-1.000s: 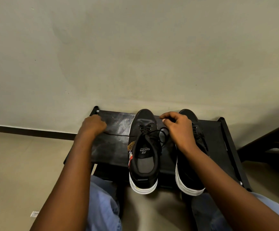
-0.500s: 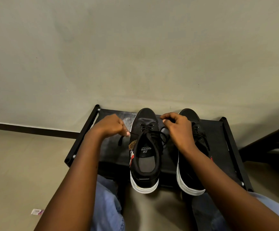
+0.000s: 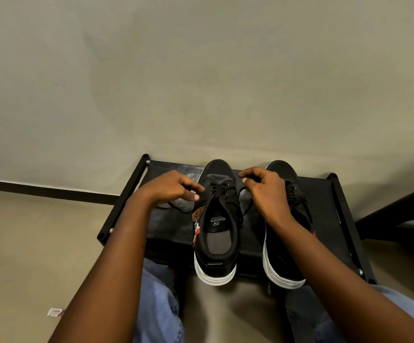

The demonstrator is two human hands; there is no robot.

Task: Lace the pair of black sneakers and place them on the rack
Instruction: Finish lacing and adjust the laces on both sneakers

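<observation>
Both your hands are pinching lace ends: your left hand [image 3: 173, 188] and right hand [image 3: 268, 188] are flanking the left sneaker [image 3: 217, 224], sitting beside the right sneaker [image 3: 285, 243] on the black rack [image 3: 334, 219] at lower center of the frame.

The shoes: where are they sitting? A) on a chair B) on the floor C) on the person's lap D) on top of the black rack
D: both shoes stand side by side on the rack, toes toward the wall and white heels hanging a little over its near edge.
</observation>
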